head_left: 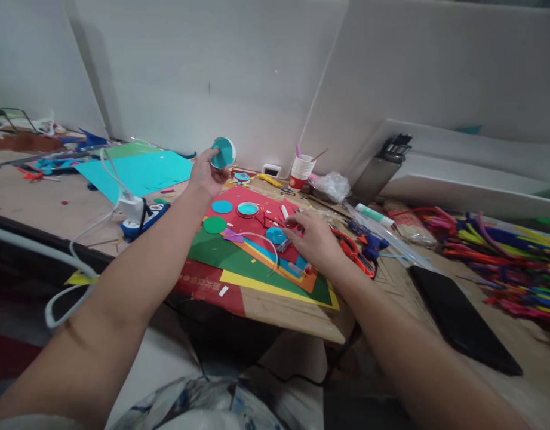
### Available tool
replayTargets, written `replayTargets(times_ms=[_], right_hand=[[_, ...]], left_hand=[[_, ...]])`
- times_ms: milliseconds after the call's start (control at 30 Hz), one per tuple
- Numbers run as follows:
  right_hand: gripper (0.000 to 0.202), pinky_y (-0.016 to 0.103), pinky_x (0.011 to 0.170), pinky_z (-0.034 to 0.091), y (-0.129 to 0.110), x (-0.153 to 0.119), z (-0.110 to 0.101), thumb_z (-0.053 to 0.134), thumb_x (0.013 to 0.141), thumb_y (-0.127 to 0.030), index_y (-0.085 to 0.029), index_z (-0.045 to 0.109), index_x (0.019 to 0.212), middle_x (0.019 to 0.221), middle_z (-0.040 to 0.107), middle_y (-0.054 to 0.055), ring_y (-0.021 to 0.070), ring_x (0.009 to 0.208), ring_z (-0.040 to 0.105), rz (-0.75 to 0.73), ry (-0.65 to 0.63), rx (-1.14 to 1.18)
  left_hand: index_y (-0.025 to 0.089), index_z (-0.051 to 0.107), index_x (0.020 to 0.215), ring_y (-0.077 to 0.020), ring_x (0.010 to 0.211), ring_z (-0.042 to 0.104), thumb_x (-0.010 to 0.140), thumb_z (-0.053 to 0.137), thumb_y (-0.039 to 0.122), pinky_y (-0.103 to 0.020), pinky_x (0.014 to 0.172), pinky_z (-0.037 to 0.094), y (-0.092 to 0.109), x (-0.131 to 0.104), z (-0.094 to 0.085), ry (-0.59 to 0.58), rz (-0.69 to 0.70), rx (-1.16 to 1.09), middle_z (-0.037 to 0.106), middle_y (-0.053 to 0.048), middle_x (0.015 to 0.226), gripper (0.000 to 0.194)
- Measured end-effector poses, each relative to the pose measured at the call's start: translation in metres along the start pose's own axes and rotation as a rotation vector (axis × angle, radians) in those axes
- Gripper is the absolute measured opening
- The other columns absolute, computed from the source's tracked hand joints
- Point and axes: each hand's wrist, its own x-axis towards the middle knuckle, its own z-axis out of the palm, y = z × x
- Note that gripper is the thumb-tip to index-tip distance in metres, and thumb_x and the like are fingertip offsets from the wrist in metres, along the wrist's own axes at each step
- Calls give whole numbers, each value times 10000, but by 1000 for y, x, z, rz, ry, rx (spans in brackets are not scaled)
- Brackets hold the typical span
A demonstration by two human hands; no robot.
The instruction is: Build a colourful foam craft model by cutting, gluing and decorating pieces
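Note:
My left hand [208, 173] is raised above the far side of the table, its fingers and thumb closed round a shallow round paper cup base [224, 153] with a turquoise inside and a white rim. Lower and to the right, my right hand [311, 237] hovers low over the coloured sheets, fingers curved and apart. Beside its fingertips are a turquoise disc [275, 235] and a small white tube [284, 212]. A second white-rimmed turquoise round [248, 209] lies on the red paper [239, 194], near a blue paper circle [222, 206] and a green paper circle [214, 225].
Orange-handled scissors [362, 263] and a black phone [463, 319] lie at right, before piled pipe cleaners [507, 257]. Stacked paper cups [301, 172] and a dark bottle [382, 167] stand at the back. A power strip [143, 221] with white cables sits at left.

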Motion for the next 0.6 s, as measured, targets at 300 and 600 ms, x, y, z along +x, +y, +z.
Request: replayTargets(times_ms=[300,600], right_hand=[[119,336,807,456,0,-5,8,617,862,-243,-166,694,910,919,657,85,205,864,579,-45,-2,47],[128,348,813,466,-23,20,9,616,860,-238,-177,713,917,917,696,76,214,879,612,-112,-106,46]], left_hand=[[202,604,786,-92,481,514,714,712,261,-186,376,316,-8,4,1,-2,-6,-6,566,6,545,143],[221,540,760,-70,440,479,719,694,210,-211,411,311,-11,2,-2,42,120,16,519,47,531,160]])
